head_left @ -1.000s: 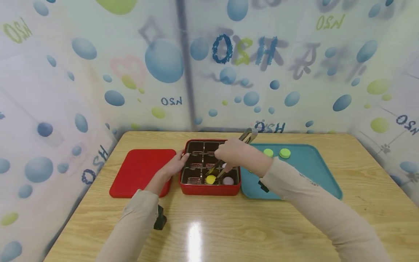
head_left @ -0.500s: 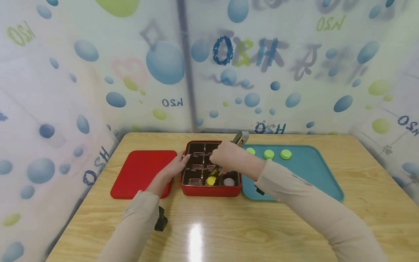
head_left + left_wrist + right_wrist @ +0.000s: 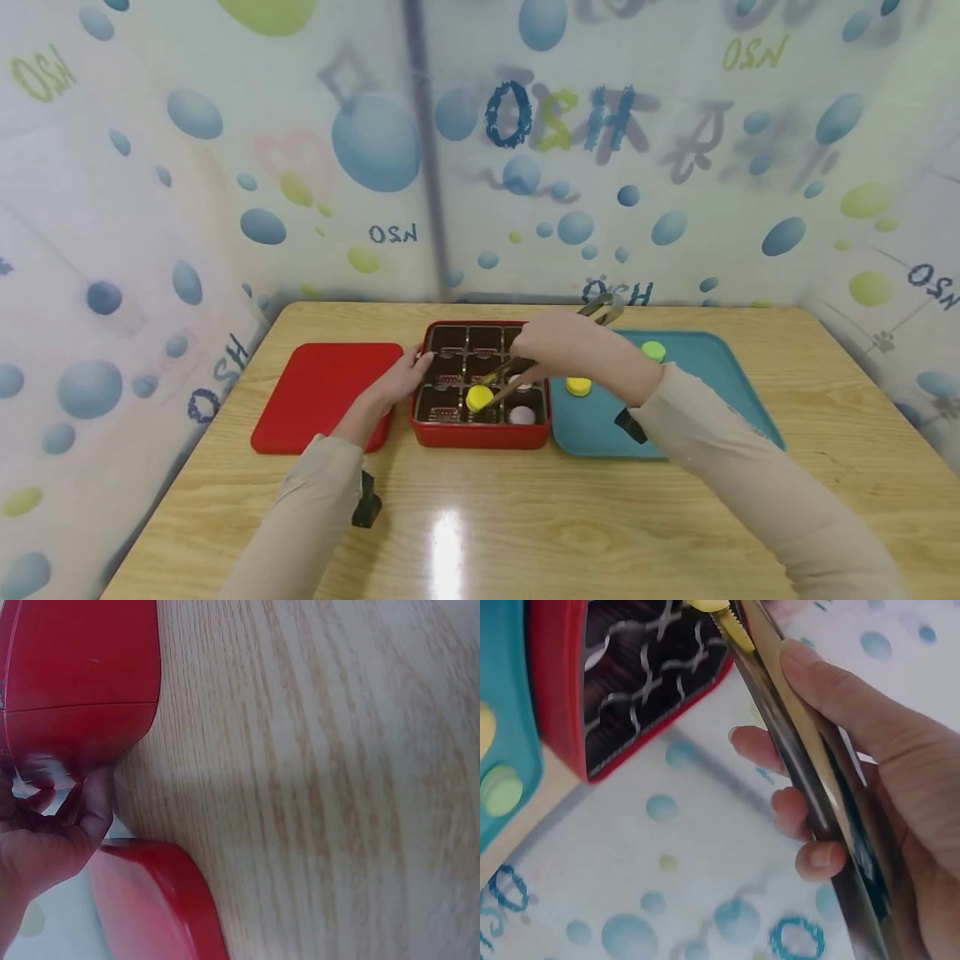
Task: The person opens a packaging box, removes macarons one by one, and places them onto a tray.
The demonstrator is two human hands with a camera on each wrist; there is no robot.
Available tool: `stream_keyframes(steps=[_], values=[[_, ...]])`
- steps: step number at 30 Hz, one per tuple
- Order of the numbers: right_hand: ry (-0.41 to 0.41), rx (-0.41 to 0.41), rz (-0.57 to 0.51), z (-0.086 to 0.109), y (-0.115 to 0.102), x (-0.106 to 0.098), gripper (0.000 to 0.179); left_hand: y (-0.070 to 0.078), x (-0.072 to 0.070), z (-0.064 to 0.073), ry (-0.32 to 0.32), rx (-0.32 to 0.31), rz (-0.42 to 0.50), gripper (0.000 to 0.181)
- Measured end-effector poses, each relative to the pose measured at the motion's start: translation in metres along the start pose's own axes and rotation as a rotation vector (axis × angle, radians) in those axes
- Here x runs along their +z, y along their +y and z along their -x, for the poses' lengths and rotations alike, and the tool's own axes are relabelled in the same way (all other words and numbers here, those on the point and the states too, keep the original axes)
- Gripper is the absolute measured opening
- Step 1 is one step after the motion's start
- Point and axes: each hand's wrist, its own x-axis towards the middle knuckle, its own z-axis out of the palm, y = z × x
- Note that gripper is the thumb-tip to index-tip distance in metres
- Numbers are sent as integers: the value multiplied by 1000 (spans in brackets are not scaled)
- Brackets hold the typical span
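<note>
My right hand (image 3: 577, 343) grips metal tongs (image 3: 810, 765), thumb on one arm and fingers around the other. The tongs' tips pinch a yellow macaron (image 3: 480, 398) over the front middle compartment of a red divided box (image 3: 480, 437). A pale purple macaron (image 3: 522, 415) lies in the front right compartment. Behind it another pale piece (image 3: 519, 382) shows partly past the tongs. At the box's left side, my left hand (image 3: 405, 377) holds the wall, thumb at the rim. Its curled fingers (image 3: 96, 802) lie against the red side in the left wrist view.
Left of the box lies a red lid (image 3: 322, 400). A teal tray (image 3: 705, 383) on the right carries a yellow macaron (image 3: 578, 387) and a green macaron (image 3: 653, 351), partly covered by my right arm. A patterned backdrop (image 3: 480, 150) stands behind the table (image 3: 600, 533).
The tongs have lifted the yellow macaron slightly from lower in its compartment. My right hand first moved a little left, then back right, laying the tongs flatter. My left hand stays put.
</note>
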Motion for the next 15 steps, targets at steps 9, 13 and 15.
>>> stream_keyframes(steps=[9,13,15], values=[[76,97,-98,44,30,-5,21,2,1,2,-2,-18,-8,60],[81,142,-107,60,42,-2,18,2,1,3,-3,-25,-4,60],[71,176,-115,67,47,-1,19,3,0,3,-7,-20,-2,60]])
